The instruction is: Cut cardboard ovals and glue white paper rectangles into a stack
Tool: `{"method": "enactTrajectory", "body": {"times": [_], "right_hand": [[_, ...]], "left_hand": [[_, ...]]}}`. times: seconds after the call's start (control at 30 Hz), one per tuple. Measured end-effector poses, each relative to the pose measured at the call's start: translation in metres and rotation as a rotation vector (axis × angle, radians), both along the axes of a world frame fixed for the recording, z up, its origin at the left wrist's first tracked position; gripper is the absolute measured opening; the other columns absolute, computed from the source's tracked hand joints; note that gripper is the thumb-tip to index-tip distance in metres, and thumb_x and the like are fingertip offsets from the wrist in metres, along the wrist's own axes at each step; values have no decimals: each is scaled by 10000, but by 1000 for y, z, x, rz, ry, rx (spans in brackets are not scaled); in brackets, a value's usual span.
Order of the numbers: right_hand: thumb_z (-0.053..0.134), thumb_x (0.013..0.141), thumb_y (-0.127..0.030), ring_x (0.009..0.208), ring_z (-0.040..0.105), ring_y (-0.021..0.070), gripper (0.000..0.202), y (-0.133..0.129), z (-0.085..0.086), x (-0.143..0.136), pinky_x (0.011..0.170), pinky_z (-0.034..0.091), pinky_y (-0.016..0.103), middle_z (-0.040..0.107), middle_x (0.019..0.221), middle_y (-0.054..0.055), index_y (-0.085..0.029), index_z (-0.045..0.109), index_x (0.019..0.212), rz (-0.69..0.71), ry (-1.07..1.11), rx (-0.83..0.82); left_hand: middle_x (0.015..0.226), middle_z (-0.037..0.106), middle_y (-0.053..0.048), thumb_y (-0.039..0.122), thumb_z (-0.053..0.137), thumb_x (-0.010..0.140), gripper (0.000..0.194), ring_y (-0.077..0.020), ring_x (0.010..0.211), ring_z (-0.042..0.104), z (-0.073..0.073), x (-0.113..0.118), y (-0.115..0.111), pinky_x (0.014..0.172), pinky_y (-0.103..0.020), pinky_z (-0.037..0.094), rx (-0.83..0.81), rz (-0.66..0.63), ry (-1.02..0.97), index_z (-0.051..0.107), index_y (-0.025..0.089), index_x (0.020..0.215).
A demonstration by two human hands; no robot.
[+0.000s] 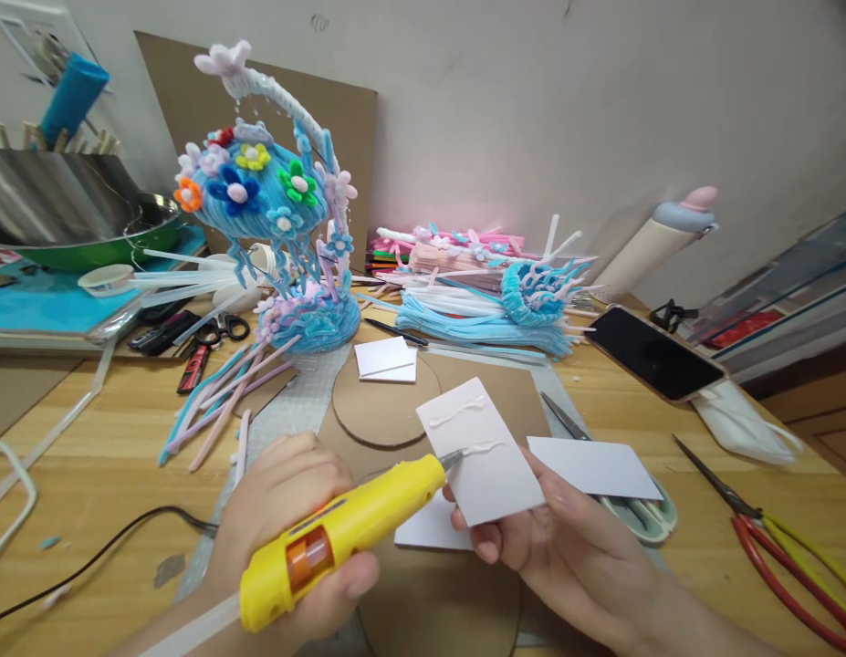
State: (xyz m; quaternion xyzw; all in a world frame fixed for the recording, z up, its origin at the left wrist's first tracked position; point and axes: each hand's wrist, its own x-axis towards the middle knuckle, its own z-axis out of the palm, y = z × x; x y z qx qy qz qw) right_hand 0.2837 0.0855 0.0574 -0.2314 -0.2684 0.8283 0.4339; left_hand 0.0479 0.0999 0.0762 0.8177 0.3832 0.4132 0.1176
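Observation:
Wrapped round a yellow hot glue gun (354,520), my left hand (278,511) holds it with the nozzle pointing right. A clear glue stick (190,630) sticks out of its rear end. My right hand (566,547) pinches a white card (481,465) by its lower right edge, tilted up toward me. Two lines of glue cross the card, and the nozzle tip touches or nearly touches the left end of the lower one. Below the card lies another white card (426,527), partly hidden, on brown cardboard (450,602).
A pipe-cleaner flower lamp (258,192) stands at the back left. Small white cards (386,359) rest on a cardboard disc (347,411). Red-and-yellow scissors (757,529), a phone (655,351) and another white card (593,465) lie right. Blue pipe cleaners (477,319) are piled behind.

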Motion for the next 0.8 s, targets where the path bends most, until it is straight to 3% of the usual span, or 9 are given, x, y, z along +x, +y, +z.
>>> {"method": "enactTrajectory", "body": {"times": [0.4,0.8], "right_hand": [[554,883,-407,833,624,201,339,0,-2,5,722,458,286,710,1023,149,-158,663,1085,-30,1,56],[568,878,-394,818,614,189,292,3,1,3,707,457,271,725,983,117,-185,679,1049,-53,-33,20]], "left_hand": [[435,446,2,586,280,881,404,-188,393,392,-3,-6,1,394,-365,275,50,22,27,382,274,646],[603,557,-23,524,406,864,269,-246,540,486,-9,-7,-3,499,-401,338,-76,6,-29,553,302,831]]}}
